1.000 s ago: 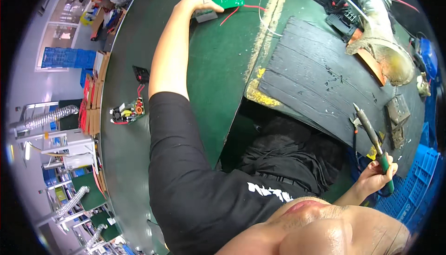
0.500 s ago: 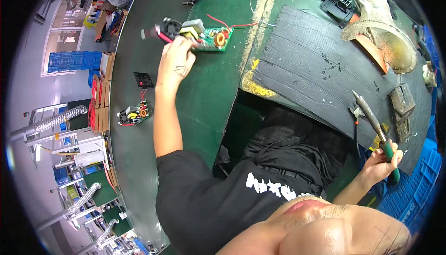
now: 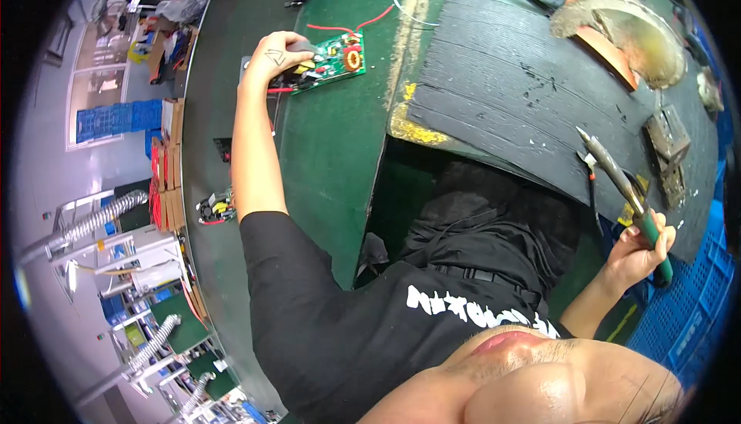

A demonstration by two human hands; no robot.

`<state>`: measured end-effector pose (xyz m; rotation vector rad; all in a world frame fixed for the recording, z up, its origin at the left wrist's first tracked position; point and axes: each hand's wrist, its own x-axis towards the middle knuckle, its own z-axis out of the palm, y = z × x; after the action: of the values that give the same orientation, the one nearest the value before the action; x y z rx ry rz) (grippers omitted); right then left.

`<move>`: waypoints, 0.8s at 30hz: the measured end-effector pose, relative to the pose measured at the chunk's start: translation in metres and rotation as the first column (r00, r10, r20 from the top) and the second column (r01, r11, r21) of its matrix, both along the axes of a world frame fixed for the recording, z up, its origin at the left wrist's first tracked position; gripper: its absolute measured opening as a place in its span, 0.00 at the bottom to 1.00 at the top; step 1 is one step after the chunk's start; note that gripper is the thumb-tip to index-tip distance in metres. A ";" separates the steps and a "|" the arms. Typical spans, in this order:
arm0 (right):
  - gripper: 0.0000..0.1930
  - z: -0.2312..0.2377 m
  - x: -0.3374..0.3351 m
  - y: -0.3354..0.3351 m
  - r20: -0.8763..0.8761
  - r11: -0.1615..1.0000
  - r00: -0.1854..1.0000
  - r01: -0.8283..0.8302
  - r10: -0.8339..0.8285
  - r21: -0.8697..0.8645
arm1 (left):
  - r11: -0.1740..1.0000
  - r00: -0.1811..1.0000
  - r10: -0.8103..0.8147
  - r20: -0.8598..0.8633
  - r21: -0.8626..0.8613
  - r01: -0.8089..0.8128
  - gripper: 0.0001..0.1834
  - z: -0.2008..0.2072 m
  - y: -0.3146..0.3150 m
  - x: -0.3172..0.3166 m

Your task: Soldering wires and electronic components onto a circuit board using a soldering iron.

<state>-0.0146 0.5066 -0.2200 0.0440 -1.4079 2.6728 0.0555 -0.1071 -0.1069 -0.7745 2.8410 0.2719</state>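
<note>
In my right hand (image 3: 642,248) is a soldering iron (image 3: 617,177), gripped by its green handle, its bare metal tip pointing up and left over the black board mat. My left hand (image 3: 279,57) reaches far out to the left and is closed over the left end of a green circuit board (image 3: 336,69). A copper-coloured ring coil (image 3: 353,59) and red wires show at the board's uncovered right end. The fingers hide most parts at its left end.
A black mat (image 3: 509,76) covers the bench on the right. On it stand a metal block (image 3: 668,146), small pliers (image 3: 590,169) at its edge and a dusty fume-hose funnel (image 3: 660,49). Another circuit board (image 3: 216,208) lies left of my arm. A blue crate (image 3: 687,316) sits lower right.
My left hand has shifted left, and its fingers now cover the fan end of the circuit board. The right hand still holds the soldering iron, nearly in place. The view has shifted slightly.
</note>
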 end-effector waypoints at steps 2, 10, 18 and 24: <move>0.09 0.001 0.003 0.002 -0.001 0.999 1.000 0.013 -0.013 -0.036 | 1.000 1.000 -0.024 -0.009 -0.019 0.024 0.20 -0.004 -0.001 -0.008; 0.09 0.002 -0.001 0.015 0.008 0.997 0.999 0.043 -0.043 -0.062 | 0.959 0.892 -0.282 -0.353 -0.077 0.273 0.15 0.030 0.072 0.009; 0.09 0.016 -0.007 0.012 -0.021 0.995 0.997 0.079 -0.080 -0.053 | 0.826 0.819 -0.516 -0.253 0.107 0.553 0.15 0.008 0.161 -0.058; 0.10 0.013 0.002 0.019 0.032 0.992 0.991 0.127 -0.127 -0.023 | 0.774 0.716 -0.547 -0.434 0.065 0.630 0.23 -0.007 0.166 -0.148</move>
<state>-0.0124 0.5255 -0.2067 -0.0869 -1.3379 2.5971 -0.0929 0.0587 -0.1141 0.3037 3.1562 0.6714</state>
